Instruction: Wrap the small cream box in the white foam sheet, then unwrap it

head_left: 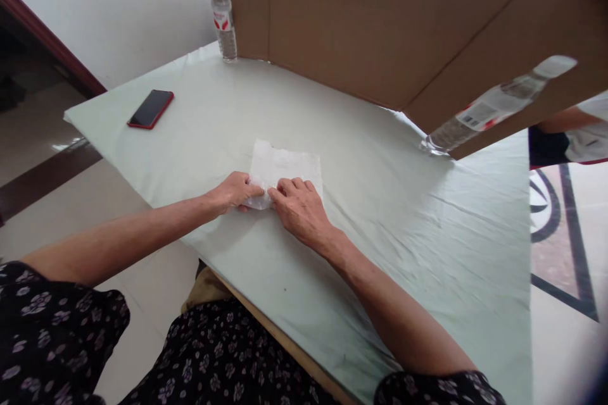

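Note:
A white sheet of tissue paper [284,166] lies on the pale cloth-covered table [361,215]. My left hand [234,192] pinches its near left edge, fingers curled on the paper. My right hand [299,205] rests on the near edge beside it, fingertips bent and pressing the folded-up paper down. The two hands nearly touch at the fold.
A red-cased phone [151,109] lies at the table's far left. A water bottle [223,18] stands at the back by a large cardboard panel [380,19]. A second bottle [494,105] stands at the right. Another person's arm [570,120] shows at the far right.

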A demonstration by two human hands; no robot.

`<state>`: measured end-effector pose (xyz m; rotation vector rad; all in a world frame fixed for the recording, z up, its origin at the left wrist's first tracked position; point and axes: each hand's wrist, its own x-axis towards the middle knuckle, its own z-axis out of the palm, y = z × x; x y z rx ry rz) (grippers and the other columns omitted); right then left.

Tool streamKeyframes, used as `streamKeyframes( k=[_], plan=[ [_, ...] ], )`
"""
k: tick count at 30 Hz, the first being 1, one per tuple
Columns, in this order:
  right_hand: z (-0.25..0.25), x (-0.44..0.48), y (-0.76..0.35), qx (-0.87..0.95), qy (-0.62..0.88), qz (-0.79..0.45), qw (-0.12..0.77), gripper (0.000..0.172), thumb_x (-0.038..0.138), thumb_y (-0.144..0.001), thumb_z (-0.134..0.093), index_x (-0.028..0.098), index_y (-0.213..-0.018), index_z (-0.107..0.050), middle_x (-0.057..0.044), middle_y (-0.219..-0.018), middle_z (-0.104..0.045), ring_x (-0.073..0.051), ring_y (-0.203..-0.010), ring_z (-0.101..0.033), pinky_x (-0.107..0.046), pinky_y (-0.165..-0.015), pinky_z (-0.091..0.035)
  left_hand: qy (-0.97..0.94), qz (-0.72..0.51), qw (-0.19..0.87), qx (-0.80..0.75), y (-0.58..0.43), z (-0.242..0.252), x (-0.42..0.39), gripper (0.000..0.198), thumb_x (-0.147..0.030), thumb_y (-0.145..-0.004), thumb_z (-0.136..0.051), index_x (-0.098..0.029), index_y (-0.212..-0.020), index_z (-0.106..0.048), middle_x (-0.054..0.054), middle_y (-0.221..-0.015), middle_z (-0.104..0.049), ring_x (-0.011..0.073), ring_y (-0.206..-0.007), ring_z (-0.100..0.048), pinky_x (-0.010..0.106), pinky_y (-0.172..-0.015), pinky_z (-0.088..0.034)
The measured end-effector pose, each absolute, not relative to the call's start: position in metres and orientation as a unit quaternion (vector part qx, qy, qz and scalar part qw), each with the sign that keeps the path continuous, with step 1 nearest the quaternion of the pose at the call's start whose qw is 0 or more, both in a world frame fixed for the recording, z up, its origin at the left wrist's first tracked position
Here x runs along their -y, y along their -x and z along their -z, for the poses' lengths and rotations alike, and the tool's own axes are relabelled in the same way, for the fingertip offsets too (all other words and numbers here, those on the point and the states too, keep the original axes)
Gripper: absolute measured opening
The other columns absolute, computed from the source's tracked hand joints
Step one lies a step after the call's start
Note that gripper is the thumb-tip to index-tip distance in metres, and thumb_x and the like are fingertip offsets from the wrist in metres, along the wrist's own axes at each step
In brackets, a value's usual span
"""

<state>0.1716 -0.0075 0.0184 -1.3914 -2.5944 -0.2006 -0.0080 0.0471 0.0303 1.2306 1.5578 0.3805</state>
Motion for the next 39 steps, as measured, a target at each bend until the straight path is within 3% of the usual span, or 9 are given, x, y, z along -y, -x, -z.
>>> streamKeyframes(
  k=[11, 25, 33, 39],
  plan=[
    [-0.020, 0.007, -0.168, 0.874, 0.472, 0.067, 0.093, 0.020, 0.012, -0.095, -0.051, 0.018, -0.106, -0.066, -0.008, -0.100, -0.066, -0.023, -0.086, -0.046, -0.037, -0.073, -0.024, -0.414, -0.250, 0.629, -0.609, -0.003, -0.037, -0.043, 0.009, -0.009, -0.073, -0.063, -0.017, -0.071, -0.058, 0.000, -0.063, -0.062, 0.0132, -0.057, -0.059, 0.024, -0.047, -0.046],
    [-0.028, 0.008, -0.170, 0.876, 0.474, 0.040, 0.082, 0.014, 0.016, -0.094, -0.053, 0.016, -0.103, -0.063, -0.010, -0.102, -0.067, -0.024, -0.089, -0.049, -0.037, -0.074, -0.026, -0.390, -0.275, 0.646, -0.595, -0.010, -0.048, -0.040, 0.024, -0.003, -0.077, -0.058, -0.017, -0.060, -0.050, -0.003, -0.056, -0.051, 0.0103, -0.050, -0.054, 0.024, -0.050, -0.047],
    [-0.039, 0.008, -0.173, 0.875, 0.477, -0.011, 0.079, 0.017, 0.019, -0.086, -0.060, 0.015, -0.103, -0.062, -0.012, -0.106, -0.069, -0.026, -0.093, -0.054, -0.037, -0.078, -0.031, -0.390, -0.258, 0.683, -0.561, -0.006, -0.055, -0.040, 0.010, -0.014, -0.077, -0.058, -0.013, -0.069, -0.063, 0.003, -0.064, -0.061, 0.0123, -0.054, -0.058, 0.028, -0.057, -0.053],
    [-0.038, 0.006, -0.180, 0.862, 0.478, -0.091, 0.140, 0.016, 0.014, -0.085, -0.052, 0.016, -0.097, -0.062, -0.009, -0.099, -0.072, -0.024, -0.088, -0.055, -0.036, -0.080, -0.035, -0.485, -0.245, 0.625, -0.561, -0.005, -0.053, -0.035, 0.013, -0.008, -0.073, -0.061, -0.013, -0.083, -0.067, 0.002, -0.072, -0.066, 0.0118, -0.062, -0.059, 0.029, -0.064, -0.055]
  ],
)
